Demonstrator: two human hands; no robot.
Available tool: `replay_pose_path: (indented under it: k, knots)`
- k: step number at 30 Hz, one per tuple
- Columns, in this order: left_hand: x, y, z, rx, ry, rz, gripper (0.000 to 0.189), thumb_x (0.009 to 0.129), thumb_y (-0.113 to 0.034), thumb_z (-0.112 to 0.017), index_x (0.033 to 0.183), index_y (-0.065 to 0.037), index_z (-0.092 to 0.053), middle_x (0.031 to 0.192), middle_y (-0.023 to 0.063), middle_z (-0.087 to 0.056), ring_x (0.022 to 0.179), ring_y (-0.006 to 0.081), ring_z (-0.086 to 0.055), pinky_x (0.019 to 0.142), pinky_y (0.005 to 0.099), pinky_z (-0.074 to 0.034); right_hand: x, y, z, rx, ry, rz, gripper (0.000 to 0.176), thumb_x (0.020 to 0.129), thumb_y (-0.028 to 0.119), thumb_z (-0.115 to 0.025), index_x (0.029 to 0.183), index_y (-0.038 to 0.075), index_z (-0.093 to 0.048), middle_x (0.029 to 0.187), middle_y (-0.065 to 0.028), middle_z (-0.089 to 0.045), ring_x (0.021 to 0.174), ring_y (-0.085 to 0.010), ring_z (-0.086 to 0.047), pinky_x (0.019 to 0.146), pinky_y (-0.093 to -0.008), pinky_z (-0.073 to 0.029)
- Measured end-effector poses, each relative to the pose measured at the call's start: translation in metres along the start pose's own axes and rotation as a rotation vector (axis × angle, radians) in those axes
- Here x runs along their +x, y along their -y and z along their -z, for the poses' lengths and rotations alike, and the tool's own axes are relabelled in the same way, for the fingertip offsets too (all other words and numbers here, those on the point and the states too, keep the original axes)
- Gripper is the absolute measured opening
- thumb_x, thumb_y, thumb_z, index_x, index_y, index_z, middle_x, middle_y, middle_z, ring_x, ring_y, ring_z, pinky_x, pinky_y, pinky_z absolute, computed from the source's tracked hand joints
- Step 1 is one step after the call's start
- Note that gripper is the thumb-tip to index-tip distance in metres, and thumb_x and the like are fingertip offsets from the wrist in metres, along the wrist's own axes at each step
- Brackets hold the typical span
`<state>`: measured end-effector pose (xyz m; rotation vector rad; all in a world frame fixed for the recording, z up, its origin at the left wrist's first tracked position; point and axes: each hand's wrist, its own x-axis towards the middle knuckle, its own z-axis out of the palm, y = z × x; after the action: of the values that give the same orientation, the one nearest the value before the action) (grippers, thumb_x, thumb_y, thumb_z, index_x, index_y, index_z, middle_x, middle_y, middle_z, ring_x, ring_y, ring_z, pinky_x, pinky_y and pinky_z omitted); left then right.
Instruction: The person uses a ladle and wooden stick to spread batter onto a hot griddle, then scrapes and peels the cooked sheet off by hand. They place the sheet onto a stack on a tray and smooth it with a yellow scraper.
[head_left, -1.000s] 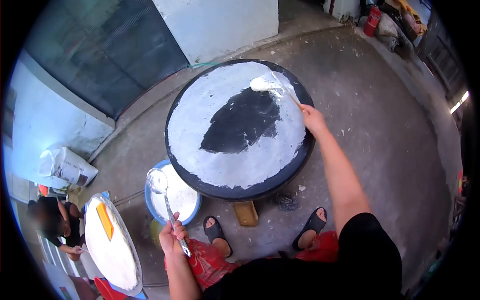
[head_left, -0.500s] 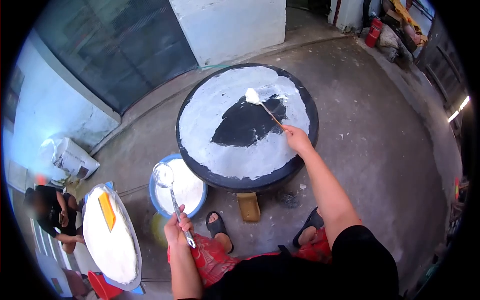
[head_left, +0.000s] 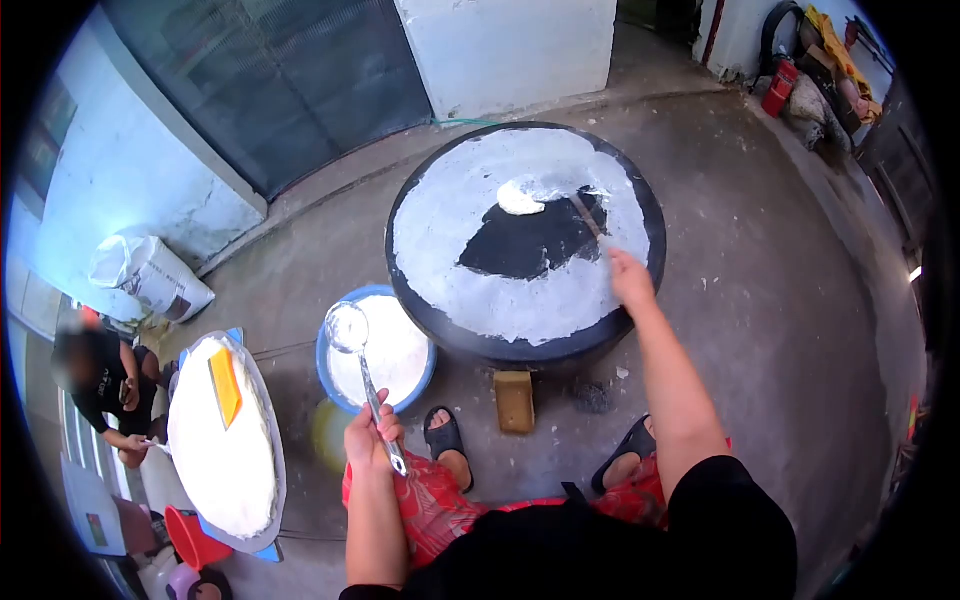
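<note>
My right hand point(head_left: 632, 280) is closed on the handle of a spreading tool point(head_left: 588, 218), whose far end is blurred over the large round black griddle point(head_left: 440, 335). A thin white layer point(head_left: 440, 225) covers much of the griddle, with a bare dark patch in the middle. At that patch's upper edge sits a lump of white batter point(head_left: 520, 198). My left hand point(head_left: 373, 436) grips a metal ladle point(head_left: 369, 385), its batter-coated bowl raised over a blue basin point(head_left: 428, 378) of white batter point(head_left: 393, 350).
At left, an oval board point(head_left: 275, 480) bears a white mass and a yellow scraper point(head_left: 226, 388). A person point(head_left: 100, 390) crouches beyond it. Nearby are a red bucket point(head_left: 195, 540) and white sack point(head_left: 155, 278). A tan block point(head_left: 514, 402) lies below the griddle.
The spreading tool has moved away to the right of the batter lump, which now lies on the griddle. The whole view has shifted slightly. My left hand still holds the ladle.
</note>
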<state>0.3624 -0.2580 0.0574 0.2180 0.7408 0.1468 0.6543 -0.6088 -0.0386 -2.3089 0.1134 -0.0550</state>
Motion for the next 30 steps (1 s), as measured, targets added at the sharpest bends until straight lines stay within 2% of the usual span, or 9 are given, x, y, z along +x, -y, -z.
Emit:
replay_pose_path:
  k: [5, 7, 9, 11, 16, 19, 24, 28, 30]
  knots:
    - [-0.001, -0.002, -0.003, 0.01, 0.009, -0.001, 0.032, 0.091, -0.02, -0.031, 0.109, 0.004, -0.043, 0.071, 0.0068, -0.044, 0.051, 0.0124, -0.037, 0.042, 0.0236, -0.032, -0.016, 0.053, 0.011, -0.065, 0.286, 0.158, 0.027, 0.084, 0.023, -0.046, 0.108, 0.018, -0.058, 0.1, -0.0126, -0.06, 0.094, -0.0283, -0.056, 0.082, -0.0355, -0.043]
    - [-0.001, -0.002, -0.005, 0.007, -0.004, -0.013, 0.031, 0.091, -0.02, -0.032, 0.108, 0.003, -0.042, 0.071, 0.0067, -0.044, 0.051, 0.0122, -0.037, 0.042, 0.0234, -0.032, -0.013, 0.065, 0.037, -0.016, 0.453, -0.018, 0.027, 0.083, 0.023, -0.047, 0.108, 0.017, -0.058, 0.099, -0.0116, -0.06, 0.093, -0.0273, -0.056, 0.082, -0.0349, -0.043]
    - [-0.002, 0.0, -0.003, 0.011, 0.016, -0.023, 0.031, 0.091, -0.02, -0.032, 0.108, 0.003, -0.042, 0.071, 0.0065, -0.044, 0.051, 0.012, -0.037, 0.042, 0.0231, -0.032, -0.016, 0.067, 0.027, -0.122, 0.34, -0.052, 0.027, 0.083, 0.023, -0.048, 0.108, 0.016, -0.058, 0.096, -0.0113, -0.061, 0.09, -0.0272, -0.057, 0.08, -0.0339, -0.043]
    - [-0.003, 0.0, -0.002, 0.003, 0.01, -0.015, 0.031, 0.091, -0.021, -0.032, 0.108, 0.003, -0.042, 0.072, 0.0064, -0.044, 0.051, 0.0119, -0.037, 0.042, 0.023, -0.032, -0.009, 0.046, -0.011, -0.015, 0.273, 0.171, 0.027, 0.083, 0.022, -0.048, 0.108, 0.016, -0.058, 0.096, -0.0109, -0.062, 0.088, -0.0265, -0.058, 0.079, -0.0326, -0.044]
    - [-0.003, -0.003, 0.0, 0.009, 0.006, -0.016, 0.031, 0.091, -0.021, -0.031, 0.109, 0.002, -0.041, 0.072, 0.006, -0.043, 0.051, 0.0115, -0.036, 0.042, 0.0225, -0.032, -0.017, 0.055, 0.037, 0.043, 0.578, 0.249, 0.028, 0.083, 0.018, -0.047, 0.108, 0.013, -0.058, 0.1, -0.0111, -0.061, 0.09, -0.0257, -0.058, 0.079, -0.0314, -0.044]
    - [-0.004, -0.002, -0.001, 0.03, 0.01, -0.037, 0.031, 0.092, -0.021, -0.03, 0.108, 0.002, -0.041, 0.072, 0.006, -0.043, 0.052, 0.0114, -0.036, 0.043, 0.0224, -0.031, -0.018, 0.036, 0.023, -0.035, 0.221, 0.097, 0.027, 0.082, 0.018, -0.047, 0.107, 0.013, -0.059, 0.1, -0.0107, -0.061, 0.09, -0.025, -0.058, 0.079, -0.0312, -0.044]
    - [-0.006, -0.003, -0.005, 0.013, 0.012, -0.016, 0.031, 0.092, -0.02, -0.029, 0.108, 0.002, -0.041, 0.073, 0.0061, -0.043, 0.052, 0.0115, -0.036, 0.043, 0.0229, -0.032, -0.027, 0.057, 0.002, -0.142, 0.488, 0.42, 0.026, 0.083, 0.018, -0.049, 0.105, 0.011, -0.059, 0.097, -0.0118, -0.061, 0.086, -0.0223, -0.059, 0.078, -0.0299, -0.044]
    - [-0.005, -0.006, -0.001, 0.005, 0.038, -0.007, 0.031, 0.092, -0.021, -0.029, 0.108, 0.002, -0.041, 0.073, 0.006, -0.042, 0.052, 0.0114, -0.035, 0.044, 0.0232, -0.032, -0.043, 0.108, 0.077, -0.39, 0.525, 0.297, 0.026, 0.078, 0.016, -0.052, 0.102, 0.017, -0.061, 0.091, -0.0091, -0.061, 0.083, -0.0243, -0.058, 0.073, -0.0333, -0.046]
    - [-0.007, -0.005, 0.004, 0.014, 0.023, -0.011, 0.031, 0.092, -0.021, -0.029, 0.108, 0.002, -0.041, 0.073, 0.0059, -0.042, 0.052, 0.0113, -0.036, 0.044, 0.0231, -0.032, -0.063, 0.107, 0.086, -0.531, 0.163, 0.395, 0.03, 0.074, 0.013, -0.052, 0.102, 0.018, -0.061, 0.08, -0.007, -0.059, 0.077, -0.0241, -0.058, 0.067, -0.0359, -0.046]
